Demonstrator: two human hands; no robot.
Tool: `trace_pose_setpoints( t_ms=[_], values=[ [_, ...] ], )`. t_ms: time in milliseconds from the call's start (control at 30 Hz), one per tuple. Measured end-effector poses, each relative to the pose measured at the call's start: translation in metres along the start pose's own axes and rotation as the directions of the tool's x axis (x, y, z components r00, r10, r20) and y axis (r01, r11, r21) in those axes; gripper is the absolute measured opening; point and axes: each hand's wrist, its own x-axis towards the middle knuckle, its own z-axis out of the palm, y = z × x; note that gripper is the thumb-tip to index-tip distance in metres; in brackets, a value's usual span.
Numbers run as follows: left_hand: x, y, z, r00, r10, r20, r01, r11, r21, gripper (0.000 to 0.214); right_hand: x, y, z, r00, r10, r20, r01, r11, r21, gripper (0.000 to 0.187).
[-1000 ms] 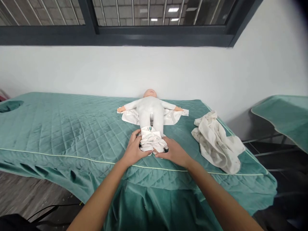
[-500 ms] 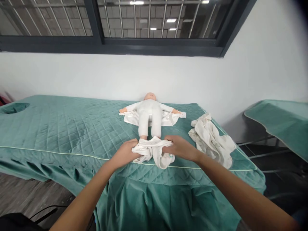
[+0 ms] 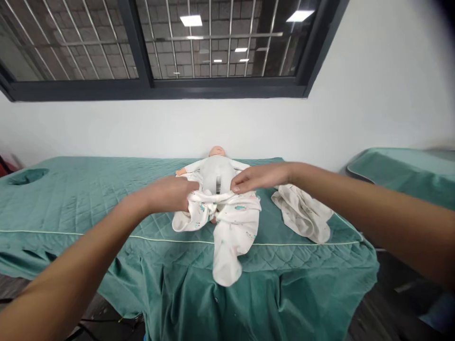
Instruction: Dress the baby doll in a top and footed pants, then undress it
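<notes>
A baby doll (image 3: pixel 216 168) with a white cloth body lies on its back on the green quilted bed, head toward the wall. White printed baby pants (image 3: pixel 236 222) cover most of its legs, one trouser leg hanging over the bed's front edge. My left hand (image 3: pixel 174 193) is closed on the waistband at the left. On the other side, my right hand (image 3: pixel 256 177) pinches the waistband near the doll's hip. Part of a white garment (image 3: pixel 194 177) shows beneath the doll's arm and side. One doll foot peeks out between the trouser legs.
A crumpled white cloth (image 3: pixel 302 213) lies on the bed (image 3: pixel 88 199) to the right. Behind the bed stand a white wall and a barred window (image 3: pixel 213 87). Another green-covered surface (image 3: pixel 408 170) is at the far right; cables lie on the floor at lower left.
Both hands have moved away from me, pulling the pants from the doll's feet up over its legs. The bunched fabric has spread out, and the view has tilted upward.
</notes>
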Motion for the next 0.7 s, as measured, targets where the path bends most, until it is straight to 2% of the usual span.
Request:
trace_pose_setpoints(
  t_ms=[67,133,167,233,267,333,400,467,567,700],
  values=[
    [0.005,0.01,-0.025,1.0,-0.022,0.0,0.022,0.985,0.17,0.027,0.003,-0.024,-0.013,0.989,0.059,-0.139,-0.066,0.997,-0.047,0.034],
    [0.008,0.017,-0.045,0.998,-0.06,0.023,0.052,0.966,0.252,0.031,0.005,-0.044,-0.022,0.947,0.029,-0.32,-0.052,0.997,-0.063,0.034],
    [0.01,0.018,-0.053,0.996,-0.076,0.046,0.061,0.964,0.259,0.033,0.005,-0.051,-0.026,0.931,-0.01,-0.366,-0.019,0.997,-0.076,0.033],
    [0.011,0.018,-0.064,0.993,-0.103,0.06,0.087,0.97,0.228,0.036,0.004,-0.061,-0.032,0.939,-0.078,-0.334,0.049,0.994,-0.095,0.032],
    [0.012,0.017,-0.068,0.993,-0.113,0.029,0.104,0.973,0.205,0.036,0.003,-0.064,-0.035,0.95,-0.105,-0.295,0.082,0.993,-0.089,0.031],
    [0.013,0.015,-0.072,0.984,-0.132,-0.122,0.152,0.973,0.171,0.034,0.002,-0.066,-0.036,0.949,-0.165,-0.268,0.156,0.986,-0.052,0.029],
    [0.014,0.013,-0.073,0.935,-0.153,-0.319,0.207,0.968,0.143,0.032,0.004,-0.066,-0.034,0.912,-0.238,-0.335,0.253,0.967,0.002,0.029],
    [0.017,0.01,-0.071,0.868,-0.183,-0.461,0.257,0.961,0.101,0.03,0.012,-0.064,-0.028,0.855,-0.291,-0.43,0.347,0.936,0.057,0.029],
    [0.027,0.003,-0.064,0.763,-0.259,-0.592,0.326,0.945,0.006,0.027,0.041,-0.059,-0.017,0.782,-0.302,-0.545,0.457,0.873,0.173,0.029],
    [0.053,-0.025,-0.04,0.603,-0.392,-0.694,0.37,0.909,-0.191,0.019,0.104,-0.044,-0.004,0.708,-0.265,-0.655,0.557,0.779,0.287,0.025]
  ],
)
